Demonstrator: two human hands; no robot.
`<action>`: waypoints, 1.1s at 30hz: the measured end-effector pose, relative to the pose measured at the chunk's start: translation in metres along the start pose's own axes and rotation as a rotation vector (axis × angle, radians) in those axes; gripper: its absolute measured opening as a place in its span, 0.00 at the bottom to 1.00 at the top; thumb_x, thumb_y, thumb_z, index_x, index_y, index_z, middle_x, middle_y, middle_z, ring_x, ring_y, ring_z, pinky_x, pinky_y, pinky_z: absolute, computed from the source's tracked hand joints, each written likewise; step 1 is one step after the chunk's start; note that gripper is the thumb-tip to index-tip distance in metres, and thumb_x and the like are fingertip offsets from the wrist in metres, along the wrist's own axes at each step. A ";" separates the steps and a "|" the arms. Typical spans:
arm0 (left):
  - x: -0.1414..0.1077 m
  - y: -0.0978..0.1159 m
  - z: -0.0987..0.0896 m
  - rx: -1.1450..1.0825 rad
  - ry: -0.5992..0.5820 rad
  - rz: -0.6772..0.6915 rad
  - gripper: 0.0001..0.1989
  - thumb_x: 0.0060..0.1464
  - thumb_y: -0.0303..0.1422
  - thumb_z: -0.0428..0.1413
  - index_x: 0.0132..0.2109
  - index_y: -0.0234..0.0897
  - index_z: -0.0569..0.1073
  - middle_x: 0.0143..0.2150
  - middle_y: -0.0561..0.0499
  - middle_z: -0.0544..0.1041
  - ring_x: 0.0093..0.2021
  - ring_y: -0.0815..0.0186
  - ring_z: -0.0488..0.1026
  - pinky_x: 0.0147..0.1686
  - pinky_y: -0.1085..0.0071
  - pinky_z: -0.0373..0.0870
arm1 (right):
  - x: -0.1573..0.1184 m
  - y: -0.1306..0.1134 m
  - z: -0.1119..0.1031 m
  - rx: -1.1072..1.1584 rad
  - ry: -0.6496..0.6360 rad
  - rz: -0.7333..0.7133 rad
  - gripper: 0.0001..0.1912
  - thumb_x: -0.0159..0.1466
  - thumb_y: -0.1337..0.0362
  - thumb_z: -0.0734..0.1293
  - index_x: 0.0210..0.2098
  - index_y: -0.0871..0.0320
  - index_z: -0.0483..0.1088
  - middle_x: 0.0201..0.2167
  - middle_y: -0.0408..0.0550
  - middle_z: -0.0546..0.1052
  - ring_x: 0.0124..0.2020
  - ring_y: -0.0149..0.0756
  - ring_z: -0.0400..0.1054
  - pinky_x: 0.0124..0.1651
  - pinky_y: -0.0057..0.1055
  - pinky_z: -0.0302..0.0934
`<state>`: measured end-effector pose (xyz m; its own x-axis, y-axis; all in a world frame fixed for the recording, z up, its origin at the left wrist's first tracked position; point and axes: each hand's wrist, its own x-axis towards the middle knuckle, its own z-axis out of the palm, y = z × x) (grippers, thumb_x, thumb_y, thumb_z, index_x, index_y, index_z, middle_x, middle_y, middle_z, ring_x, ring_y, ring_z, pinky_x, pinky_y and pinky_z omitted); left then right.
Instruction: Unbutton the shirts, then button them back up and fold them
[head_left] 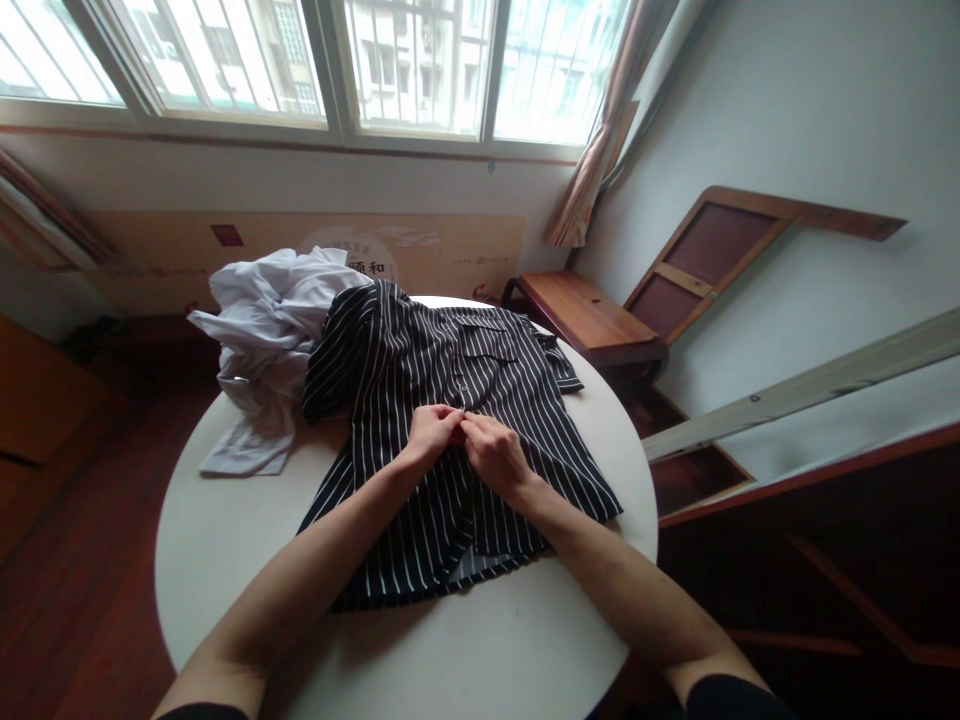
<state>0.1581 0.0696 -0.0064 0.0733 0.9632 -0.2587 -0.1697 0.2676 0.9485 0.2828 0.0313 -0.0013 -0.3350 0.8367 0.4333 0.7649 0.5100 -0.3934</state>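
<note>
1. While the striped shirt lies on the table, my left hand and right hand pinch its front between closed fingertips; I cannot tell whether they grip a button.
2. Light, limp cloth should crease easily; I judge the button strip the firmest hold.

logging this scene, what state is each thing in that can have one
Striped shirt: spread out, parted at the hem
Pale cloth: crumpled
Left hand: pinching the shirt front
Right hand: pinching the shirt front
Right-hand curtain: gathered aside
Window: can't tell whether it's shut
</note>
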 end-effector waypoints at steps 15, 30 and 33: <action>0.002 -0.012 0.001 0.258 0.082 0.336 0.07 0.49 0.33 0.56 0.31 0.33 0.75 0.26 0.50 0.76 0.26 0.68 0.73 0.26 0.74 0.69 | 0.006 0.008 -0.004 0.367 0.232 0.359 0.06 0.59 0.64 0.66 0.31 0.57 0.75 0.29 0.45 0.79 0.29 0.35 0.73 0.38 0.31 0.65; 0.000 -0.006 0.003 0.063 0.049 0.251 0.11 0.38 0.34 0.65 0.30 0.32 0.76 0.26 0.50 0.76 0.26 0.69 0.72 0.28 0.72 0.69 | 0.007 0.009 -0.002 0.436 0.272 0.331 0.08 0.56 0.67 0.67 0.36 0.58 0.75 0.33 0.47 0.79 0.32 0.36 0.73 0.40 0.32 0.67; -0.001 -0.004 0.004 -0.109 0.035 0.139 0.13 0.34 0.33 0.67 0.29 0.31 0.75 0.25 0.51 0.75 0.25 0.70 0.72 0.29 0.72 0.69 | 0.007 0.013 -0.001 0.554 0.251 0.383 0.09 0.55 0.65 0.68 0.35 0.58 0.75 0.32 0.47 0.79 0.32 0.37 0.74 0.39 0.33 0.68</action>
<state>0.1627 0.0672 -0.0088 0.0076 0.9909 -0.1346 -0.2817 0.1313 0.9505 0.2905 0.0432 -0.0028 0.0882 0.9399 0.3299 0.3899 0.2722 -0.8797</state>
